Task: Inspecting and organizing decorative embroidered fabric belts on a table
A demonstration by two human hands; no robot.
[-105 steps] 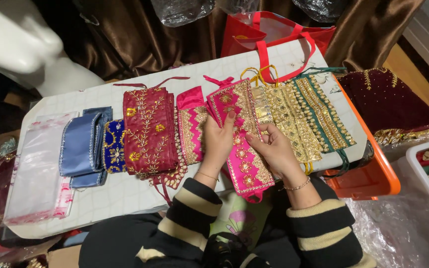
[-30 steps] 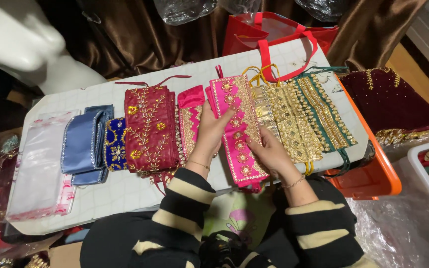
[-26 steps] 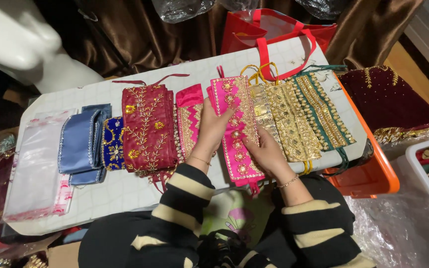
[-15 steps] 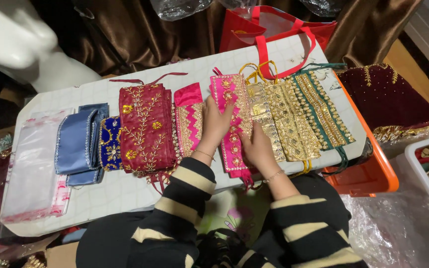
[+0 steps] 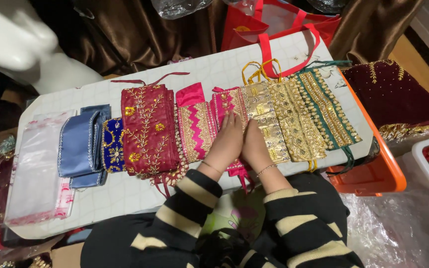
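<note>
Both my hands flat, side by side, on the bright pink embroidered fabric pouch [image 5: 224, 106] with gold zigzag trim. Left hand [image 5: 227, 144] palm down, fingers extended together, pressing, not gripping. Right hand [image 5: 255, 146] same, flat against the left, holding nothing.

The pouch lies in a row on the white quilted table [image 5: 125, 198], overlapped between the maroon pouch with gold beadwork [image 5: 147, 129] on its left and the gold brocade pouch [image 5: 266, 119] on its right.

Risks, my read: pieces overlap, so sliding pressure could drag the neighbours out of line. Pink pouch's near end sits at the table edge; a pull toward me could tip it off.
</note>
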